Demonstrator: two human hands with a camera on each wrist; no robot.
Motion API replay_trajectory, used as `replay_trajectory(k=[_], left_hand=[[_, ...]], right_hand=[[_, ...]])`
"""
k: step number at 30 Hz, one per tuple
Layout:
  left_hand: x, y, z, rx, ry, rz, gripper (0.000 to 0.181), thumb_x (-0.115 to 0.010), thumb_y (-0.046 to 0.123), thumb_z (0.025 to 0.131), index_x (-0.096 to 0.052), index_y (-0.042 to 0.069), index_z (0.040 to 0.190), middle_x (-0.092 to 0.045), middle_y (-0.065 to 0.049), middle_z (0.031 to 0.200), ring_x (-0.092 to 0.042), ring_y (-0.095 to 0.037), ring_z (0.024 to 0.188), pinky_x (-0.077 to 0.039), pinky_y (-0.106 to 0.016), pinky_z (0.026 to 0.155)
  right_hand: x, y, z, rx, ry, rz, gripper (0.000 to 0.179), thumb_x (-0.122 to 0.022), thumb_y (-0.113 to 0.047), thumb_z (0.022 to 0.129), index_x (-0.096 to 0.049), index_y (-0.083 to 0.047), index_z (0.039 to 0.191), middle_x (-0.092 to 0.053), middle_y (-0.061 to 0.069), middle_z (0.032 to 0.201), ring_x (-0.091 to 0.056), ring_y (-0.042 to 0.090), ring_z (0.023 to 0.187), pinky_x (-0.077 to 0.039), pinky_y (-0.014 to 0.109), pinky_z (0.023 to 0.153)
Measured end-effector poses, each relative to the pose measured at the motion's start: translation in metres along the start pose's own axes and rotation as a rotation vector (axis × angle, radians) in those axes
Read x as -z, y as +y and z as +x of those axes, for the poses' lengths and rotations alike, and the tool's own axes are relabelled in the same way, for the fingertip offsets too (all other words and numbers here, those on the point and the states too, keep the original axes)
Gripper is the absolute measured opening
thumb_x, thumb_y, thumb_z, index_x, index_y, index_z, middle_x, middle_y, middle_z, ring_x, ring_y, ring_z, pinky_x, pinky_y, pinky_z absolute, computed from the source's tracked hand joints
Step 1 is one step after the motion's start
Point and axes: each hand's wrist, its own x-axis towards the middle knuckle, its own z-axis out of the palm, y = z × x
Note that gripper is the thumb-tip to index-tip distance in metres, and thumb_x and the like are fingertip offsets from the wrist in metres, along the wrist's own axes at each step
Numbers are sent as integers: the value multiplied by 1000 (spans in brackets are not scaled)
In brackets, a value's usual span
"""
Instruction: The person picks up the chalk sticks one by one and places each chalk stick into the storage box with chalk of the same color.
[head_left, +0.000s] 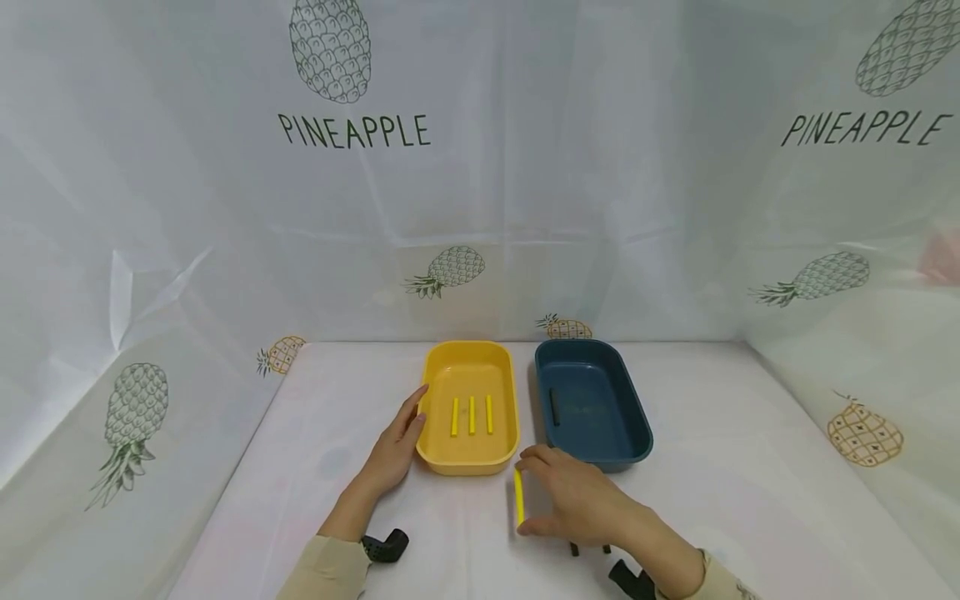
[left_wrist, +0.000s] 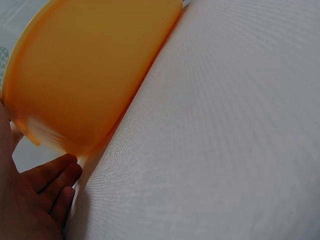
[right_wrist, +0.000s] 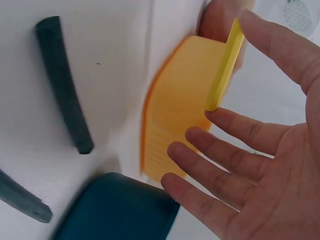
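pineapple-print sheeting (head_left: 465, 183) behind, the right hand (head_left: 581, 498) pinches a yellow stick (head_left: 519, 497) by its ends! blue tray (head_left: 600, 412) just beyond; left of that hand, the left hand (head_left: 396, 450), relaxed, touches the yellow tray (head_left: 468, 371) bearing three yellow sticks (head_left: 472, 415).

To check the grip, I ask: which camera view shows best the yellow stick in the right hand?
The right wrist view: the yellow stick appears large, held by its ends in the right hand. The head view shows it smaller; the left wrist view does not show it.
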Motion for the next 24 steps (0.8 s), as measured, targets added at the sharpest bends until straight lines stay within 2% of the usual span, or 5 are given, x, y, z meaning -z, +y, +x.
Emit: replay_trajectory(k=[8, 15, 24], left_hand=[[0, 0, 1, -1, -4, 3, 49, -38, 43, 113, -24, 54, 159, -26, 0, 173, -24, -31, 160, -18, -61, 128], [0, -2, 1, -7, -6, -4, 50, -37, 42, 113, -24, 50, 161, -25, 1, 173, -23, -31, 160, -17, -61, 128], [0, -1, 1, -2, -3, 8, 50, -37, 43, 113, -23, 51, 160, -25, 0, 173, -23, -31, 160, -18, -61, 128]], right_hand=[[14, -7, 6, -7, -1, 13, 78, -82, -61, 81, -59, -18, 142, -58, 1, 145, -62, 23, 125, -59, 48, 99], [24, -12, 11, -1, 33, -8, 81, -80, -66, 79, -60, -19, 142, -59, 0, 143, -61, 20, 125, -59, 44, 99], [30, -16, 22, 29, 74, 23, 78, -81, -63, 81, -60, -17, 141, -58, 1, 145, -62, 19, 123, -59, 43, 100]])
